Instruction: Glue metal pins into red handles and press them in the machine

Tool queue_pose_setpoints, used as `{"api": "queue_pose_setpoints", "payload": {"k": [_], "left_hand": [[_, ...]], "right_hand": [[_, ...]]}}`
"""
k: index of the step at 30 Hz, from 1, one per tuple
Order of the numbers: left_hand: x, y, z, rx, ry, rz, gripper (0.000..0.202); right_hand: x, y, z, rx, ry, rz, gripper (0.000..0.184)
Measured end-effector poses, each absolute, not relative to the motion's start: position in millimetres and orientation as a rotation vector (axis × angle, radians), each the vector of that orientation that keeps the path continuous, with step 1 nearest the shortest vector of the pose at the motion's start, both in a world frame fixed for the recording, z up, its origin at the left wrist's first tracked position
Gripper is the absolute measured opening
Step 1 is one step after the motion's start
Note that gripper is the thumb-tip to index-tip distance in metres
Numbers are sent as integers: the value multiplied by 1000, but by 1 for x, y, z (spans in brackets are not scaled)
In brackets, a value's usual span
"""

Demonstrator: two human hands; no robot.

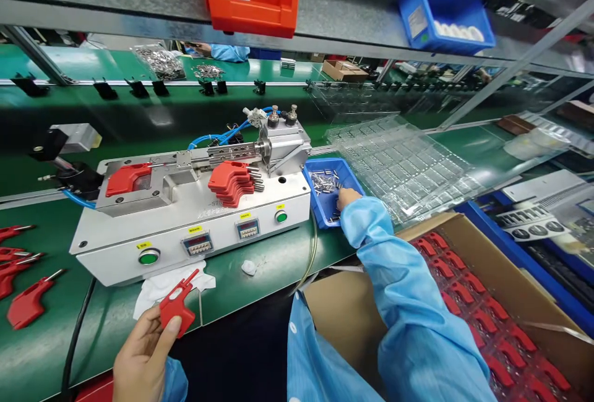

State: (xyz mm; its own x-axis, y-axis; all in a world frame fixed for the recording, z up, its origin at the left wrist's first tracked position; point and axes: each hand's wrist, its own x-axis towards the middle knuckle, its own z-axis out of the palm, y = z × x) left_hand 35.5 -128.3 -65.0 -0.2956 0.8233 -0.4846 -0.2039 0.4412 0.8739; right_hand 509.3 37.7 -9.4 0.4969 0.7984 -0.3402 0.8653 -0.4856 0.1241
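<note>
My left hand [146,349] pinches a red gun-shaped plastic part [177,304] between thumb and fingers, near the bench's front edge. Its narrow end points up and right, and no metal pin shows on it. My right hand [349,196] reaches into a blue bin [330,224] of small metal pins [325,180]. Its fingers are drawn together and the tips are hidden among the pins, so I cannot make out what they hold. A stack of similar red parts [232,182] with metal pins lies on the white press machine [185,222]. Another red part [127,179] sits in its fixture.
Several red parts with metal rods [30,306] lie at left. Clear plastic trays [403,164] lean behind the blue bin. A carton [464,241] of red parts in trays stands at right. A red bin [253,18] and another blue bin [445,12] sit on the overhead shelf.
</note>
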Motion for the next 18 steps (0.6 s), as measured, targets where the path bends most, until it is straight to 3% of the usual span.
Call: {"api": "queue_pose_setpoints", "payload": {"k": [5,11,18], "left_hand": [[27,-132,-68,728,1624,1139,59],[28,-129,-65,691,1558,1135,56],[30,-126,-65,594,1498,1159,59]], "right_hand": [[518,39,-16,2386,1456,-375,26],[519,31,-7,2302,1674,-464,43],[492,29,-16,2251,1855,-682,14]]}}
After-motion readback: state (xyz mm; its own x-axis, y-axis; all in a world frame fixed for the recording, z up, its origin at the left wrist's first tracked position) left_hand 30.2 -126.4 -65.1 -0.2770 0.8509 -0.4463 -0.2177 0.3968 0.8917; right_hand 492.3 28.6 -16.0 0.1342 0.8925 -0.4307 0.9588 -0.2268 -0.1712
